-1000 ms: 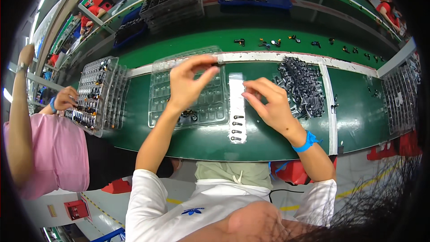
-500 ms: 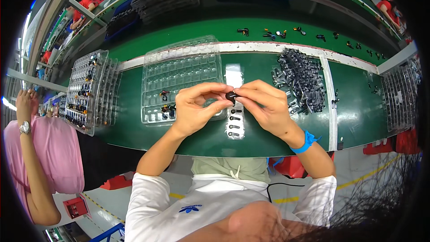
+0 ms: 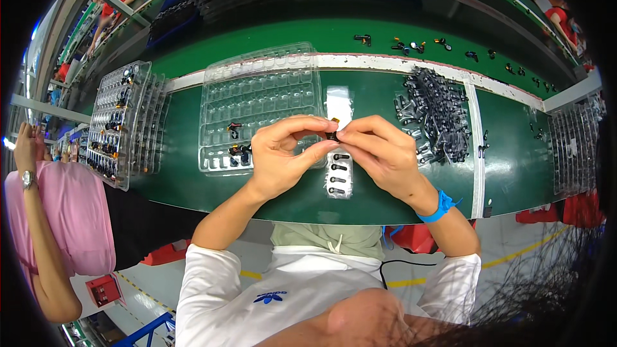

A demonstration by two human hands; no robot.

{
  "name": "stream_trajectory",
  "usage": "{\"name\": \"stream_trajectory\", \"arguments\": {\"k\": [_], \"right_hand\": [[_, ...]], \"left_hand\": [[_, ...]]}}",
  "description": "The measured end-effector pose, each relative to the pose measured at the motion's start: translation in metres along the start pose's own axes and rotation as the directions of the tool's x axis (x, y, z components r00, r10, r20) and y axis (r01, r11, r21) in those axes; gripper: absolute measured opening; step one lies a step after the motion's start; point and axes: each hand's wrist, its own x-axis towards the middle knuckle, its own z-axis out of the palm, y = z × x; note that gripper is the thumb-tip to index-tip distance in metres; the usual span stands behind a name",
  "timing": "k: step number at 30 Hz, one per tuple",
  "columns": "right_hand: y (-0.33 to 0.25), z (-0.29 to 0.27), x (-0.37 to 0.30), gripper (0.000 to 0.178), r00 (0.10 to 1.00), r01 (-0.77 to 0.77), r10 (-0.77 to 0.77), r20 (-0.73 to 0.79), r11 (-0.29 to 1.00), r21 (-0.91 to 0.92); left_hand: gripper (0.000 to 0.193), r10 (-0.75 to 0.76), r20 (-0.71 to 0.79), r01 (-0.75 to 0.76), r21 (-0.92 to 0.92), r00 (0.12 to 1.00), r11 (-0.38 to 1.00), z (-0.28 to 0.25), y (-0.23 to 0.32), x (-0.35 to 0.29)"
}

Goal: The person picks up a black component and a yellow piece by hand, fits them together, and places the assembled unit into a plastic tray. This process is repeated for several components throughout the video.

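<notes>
My left hand and right hand grip a small black, orange-tipped part between them, which I should pinch lightly.

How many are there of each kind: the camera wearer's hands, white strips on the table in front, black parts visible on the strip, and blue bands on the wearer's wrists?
Hands (left hand, right hand): 2
White strip: 1
Black parts visible on it: 4
Blue wristband: 1
Total: 8
</notes>
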Motion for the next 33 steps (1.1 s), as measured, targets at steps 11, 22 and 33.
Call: {"name": "stream_trajectory", "arguments": {"k": [11,22,33], "right_hand": [[-0.002,-0.006,0.001,0.02,0.98,-0.188,0.177,0.089,0.972,0.139],[-0.003,0.003,-0.003,0.019,0.996,-0.087,0.089,-0.018,0.993,0.081],[-0.005,0.009,-0.007,0.018,0.995,-0.071,0.073,-0.063,0.997,0.024]], "left_hand": [[0.038,0.13,0.028,-0.132,0.083,0.991,0.988,-0.002,0.0,-0.001],[0.032,0.179,0.055,-0.186,0.165,0.982,0.969,-0.005,-0.004,-0.004],[0.022,0.159,0.032,-0.162,0.247,0.987,0.955,0.003,0.002,-0.004]]}}
